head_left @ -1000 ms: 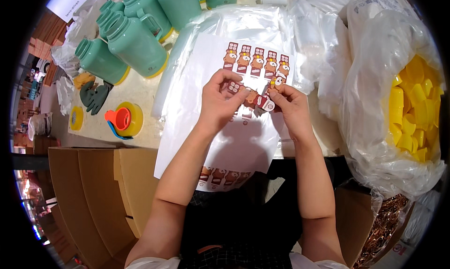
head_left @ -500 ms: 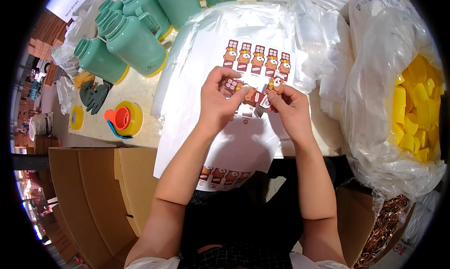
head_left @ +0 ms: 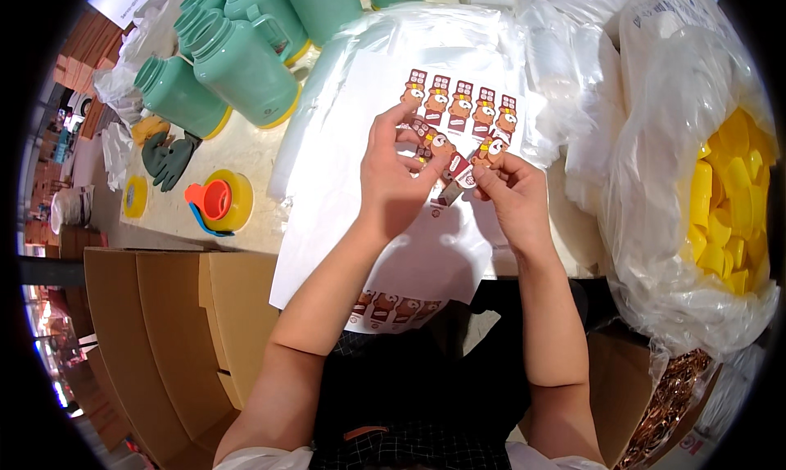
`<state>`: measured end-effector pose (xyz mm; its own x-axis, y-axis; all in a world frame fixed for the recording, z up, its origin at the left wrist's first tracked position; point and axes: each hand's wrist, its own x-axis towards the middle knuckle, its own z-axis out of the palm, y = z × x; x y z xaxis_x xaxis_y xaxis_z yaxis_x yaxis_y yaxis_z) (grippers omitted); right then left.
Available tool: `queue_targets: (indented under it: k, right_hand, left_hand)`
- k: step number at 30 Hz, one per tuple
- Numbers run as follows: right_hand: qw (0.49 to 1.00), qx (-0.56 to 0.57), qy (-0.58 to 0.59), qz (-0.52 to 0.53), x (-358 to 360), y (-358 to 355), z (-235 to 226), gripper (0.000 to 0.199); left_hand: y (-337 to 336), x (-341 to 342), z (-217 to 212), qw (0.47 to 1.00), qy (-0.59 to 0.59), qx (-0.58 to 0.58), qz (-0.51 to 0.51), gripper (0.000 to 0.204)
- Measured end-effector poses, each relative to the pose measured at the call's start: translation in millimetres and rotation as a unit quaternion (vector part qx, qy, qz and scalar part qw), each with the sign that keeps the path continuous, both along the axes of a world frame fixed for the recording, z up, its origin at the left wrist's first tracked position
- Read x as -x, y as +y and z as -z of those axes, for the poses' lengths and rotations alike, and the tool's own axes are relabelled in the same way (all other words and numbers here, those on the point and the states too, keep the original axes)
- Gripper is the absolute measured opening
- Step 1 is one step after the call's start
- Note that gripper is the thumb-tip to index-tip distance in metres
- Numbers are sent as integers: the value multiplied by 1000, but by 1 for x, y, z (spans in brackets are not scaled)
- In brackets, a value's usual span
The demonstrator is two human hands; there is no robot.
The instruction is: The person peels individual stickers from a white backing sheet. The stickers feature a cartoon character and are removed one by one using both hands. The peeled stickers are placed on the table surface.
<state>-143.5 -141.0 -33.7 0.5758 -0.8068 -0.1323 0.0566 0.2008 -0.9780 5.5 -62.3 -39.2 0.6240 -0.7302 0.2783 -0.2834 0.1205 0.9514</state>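
A white sheet (head_left: 332,224) with a row of brown bear stickers (head_left: 461,106) lies on clear plastic wrap in front of me. More bears show along its near end, which hangs over the table edge. Above the sheet, my left hand (head_left: 393,175) pinches a loose bear sticker (head_left: 440,142) between thumb and fingers. My right hand (head_left: 514,198) is closed on another bear sticker (head_left: 491,148), right beside the first. Their lower ends meet or overlap; whether they are joined I cannot tell. My fingers cover part of both.
Green jugs (head_left: 246,73) crowd the far left. Nearer lie a dark glove (head_left: 169,160) and a yellow lid (head_left: 240,201) with a red cap (head_left: 214,200). A plastic bag of yellow parts (head_left: 733,200) stands at right. An open cardboard box (head_left: 172,339) is below left.
The sticker in my left hand has turned, its top end swinging upward and away. My left fingers have spread more. The whole view has shifted slightly.
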Motion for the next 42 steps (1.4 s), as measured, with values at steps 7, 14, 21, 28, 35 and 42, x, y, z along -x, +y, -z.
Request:
queue_targets:
  k: [7, 14, 21, 28, 35, 42]
  right_hand:
    - [999, -8, -37, 22, -1, 5, -3, 7]
    - [994, -105, -37, 22, -3, 9, -4, 11]
    - [991, -125, 3, 54, -1, 1, -2, 13]
    - [990, -110, -9, 82, 0, -1, -3, 11]
    - [995, -81, -29, 57, -2, 8, -4, 9]
    - [996, -66, -45, 47, -2, 11, -6, 9]
  left_hand:
    - [9, 0, -2, 888, 411, -106, 174, 34]
    - [9, 13, 2, 936, 323, 27, 139, 17]
    - [11, 14, 7, 983, -156, 65, 71, 9]
    - [10, 10, 4, 948, 289, -6, 135, 17]
    - [11, 10, 4, 922, 356, -9, 152, 17]
    - [10, 9, 9, 927, 347, -12, 143, 21]
